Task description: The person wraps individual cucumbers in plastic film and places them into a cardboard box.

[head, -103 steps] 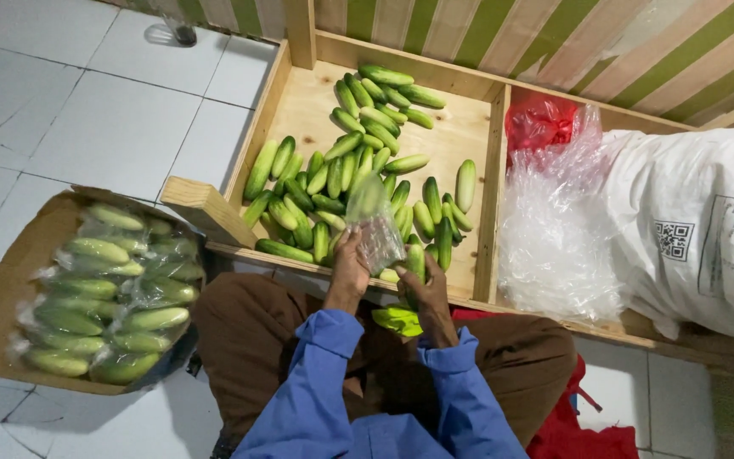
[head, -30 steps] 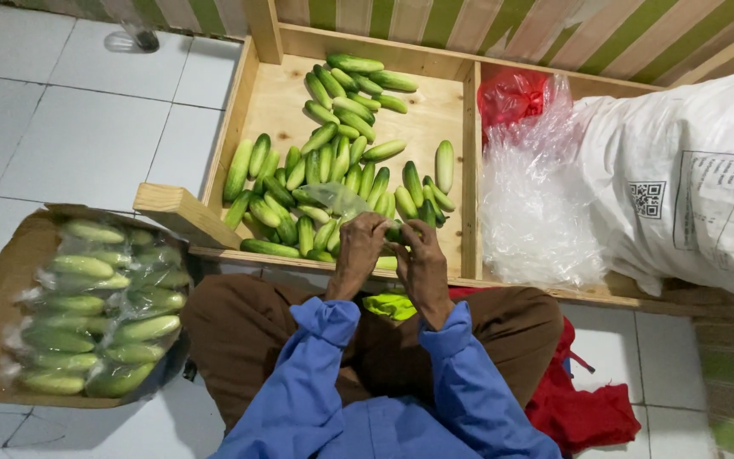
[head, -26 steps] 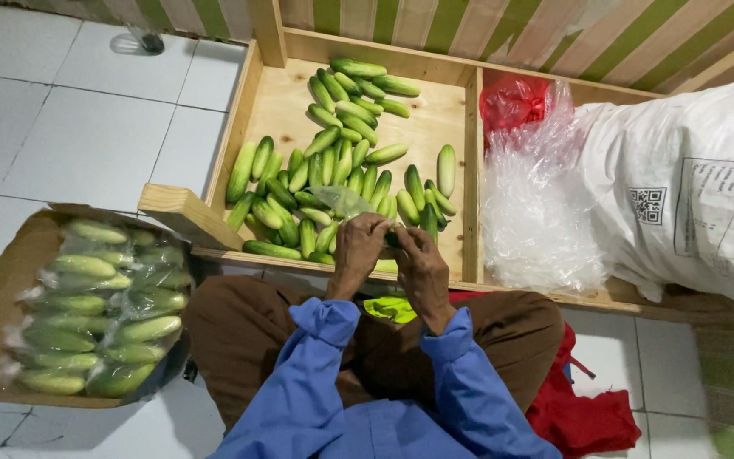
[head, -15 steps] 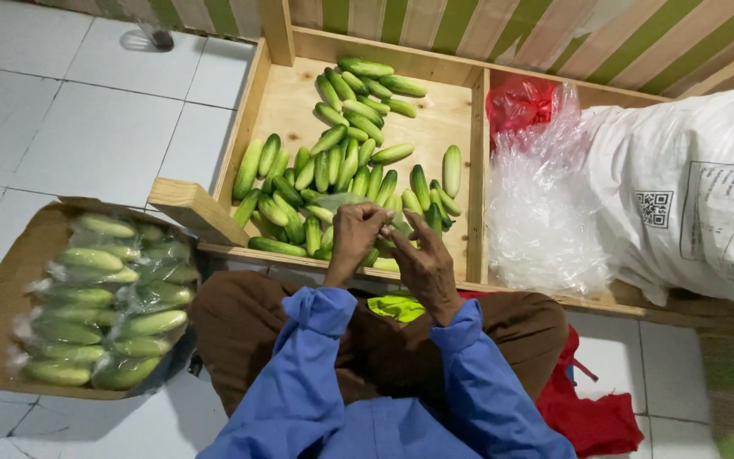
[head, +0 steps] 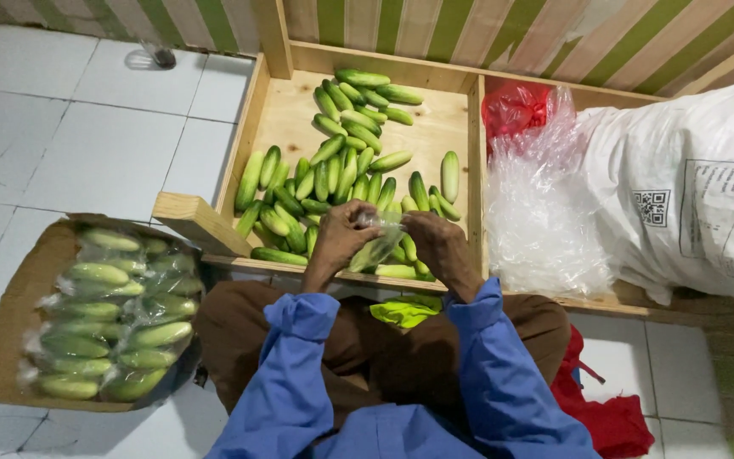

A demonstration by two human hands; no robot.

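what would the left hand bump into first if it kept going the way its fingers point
The left hand points toward the right hand, so it would first press into the clear bag with a cucumber that both hands hold, then probably the right hand; depth is hard to judge.

bare matt wood crate point(head: 286, 106); glossy clear plastic bags point(head: 545, 221); cardboard box point(head: 19, 314).

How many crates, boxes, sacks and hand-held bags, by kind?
Wooden crate: 1
Cardboard box: 1
White sack: 1
Clear bag being held: 1
Total: 4
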